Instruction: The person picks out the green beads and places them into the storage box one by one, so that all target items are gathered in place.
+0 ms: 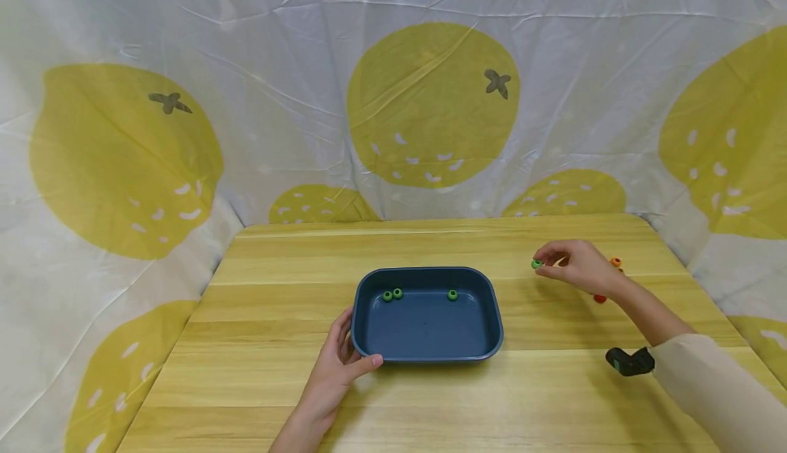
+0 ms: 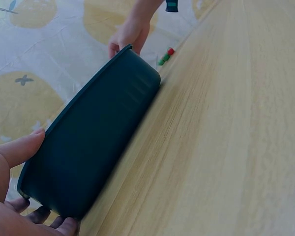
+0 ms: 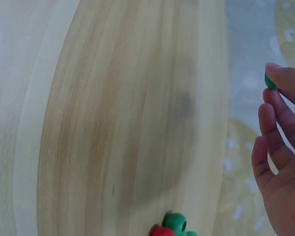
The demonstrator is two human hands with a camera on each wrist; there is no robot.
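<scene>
A dark blue rectangular tray stands on the table with 3 green beads inside, one of them a bead near its back right. My left hand grips the tray's left front corner, thumb on the rim and fingers under the side. To the right of the tray and above the table, my right hand pinches a green bead between thumb and fingertips. That bead also shows in the right wrist view, a green bead partly covered by the thumb.
Behind the right hand lie loose beads, partly hidden: an orange bead and a red bead. The right wrist view shows a green bead beside a red one. A lemon-print cloth hangs behind the wooden table.
</scene>
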